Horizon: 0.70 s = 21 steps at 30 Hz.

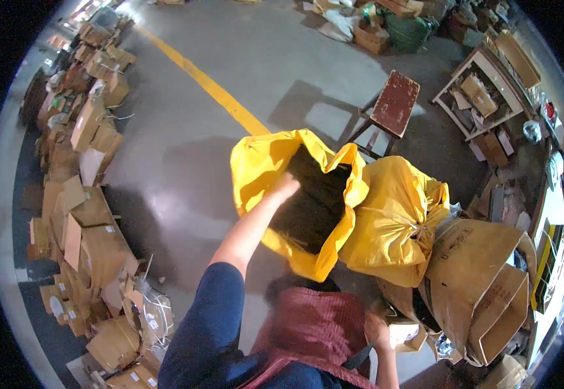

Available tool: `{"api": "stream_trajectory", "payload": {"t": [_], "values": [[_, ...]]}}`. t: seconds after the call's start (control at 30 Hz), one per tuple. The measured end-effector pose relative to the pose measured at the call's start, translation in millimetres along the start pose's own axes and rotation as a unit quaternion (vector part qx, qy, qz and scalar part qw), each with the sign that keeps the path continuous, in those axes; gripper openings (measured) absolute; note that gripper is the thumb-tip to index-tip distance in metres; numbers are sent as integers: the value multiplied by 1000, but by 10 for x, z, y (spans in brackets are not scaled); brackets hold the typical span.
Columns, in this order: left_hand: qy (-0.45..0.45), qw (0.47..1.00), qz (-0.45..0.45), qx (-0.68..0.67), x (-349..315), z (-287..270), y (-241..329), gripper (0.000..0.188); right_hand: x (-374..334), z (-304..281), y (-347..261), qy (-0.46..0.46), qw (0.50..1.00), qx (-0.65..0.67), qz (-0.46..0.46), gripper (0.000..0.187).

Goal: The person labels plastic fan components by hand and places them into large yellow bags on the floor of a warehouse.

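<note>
My left hand [286, 186] reaches into the mouth of a yellow sack [249, 159], over the dark contents [311, 201]. Its fingers are blurred and partly turned away, so their grip is unclear. The sack stands upright with its rim folded outward. Low beside my reddish apron [321, 318] is my right hand [378, 330], its fingers curled. A dark grey strip runs from near that hand toward the apron; what the hand holds is unclear. Touching the first sack on its right is a second yellow sack [389, 214], gathered and tied at its mouth.
A worn red-topped stool [395, 104] stands beyond the sacks. Large cardboard boxes [476, 279] sit at the right, near a cluttered white shelf [483, 91]. Stacked cartons [97, 246] line the left. A yellow line [204, 84] crosses the grey floor; more bundles lie at the back.
</note>
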<state>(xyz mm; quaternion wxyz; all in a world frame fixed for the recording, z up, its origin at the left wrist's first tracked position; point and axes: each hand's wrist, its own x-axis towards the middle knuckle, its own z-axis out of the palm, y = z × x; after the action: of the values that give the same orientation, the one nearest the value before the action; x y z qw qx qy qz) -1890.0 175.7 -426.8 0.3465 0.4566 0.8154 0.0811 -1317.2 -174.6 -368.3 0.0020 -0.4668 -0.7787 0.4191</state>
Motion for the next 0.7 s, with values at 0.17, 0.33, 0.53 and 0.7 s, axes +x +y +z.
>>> {"api": "stream_trajectory", "payload": {"t": [0.17,0.33,0.53,0.7], "values": [[-63,997,26,40,622,785,1002,42,-1130,-359,-328,375,741,347,436,45],[-69,987,137,50,1050,474,1099,44,-2453,1134,-821,237,782,68,572,27],[-75,880,469,-11,682,0,1628,47,-221,726,-1859,325,753,317,476,44],[-75,800,593,-53,521,-481,2086,50,1915,-1298,-2675,436,856,200,193,45]]}}
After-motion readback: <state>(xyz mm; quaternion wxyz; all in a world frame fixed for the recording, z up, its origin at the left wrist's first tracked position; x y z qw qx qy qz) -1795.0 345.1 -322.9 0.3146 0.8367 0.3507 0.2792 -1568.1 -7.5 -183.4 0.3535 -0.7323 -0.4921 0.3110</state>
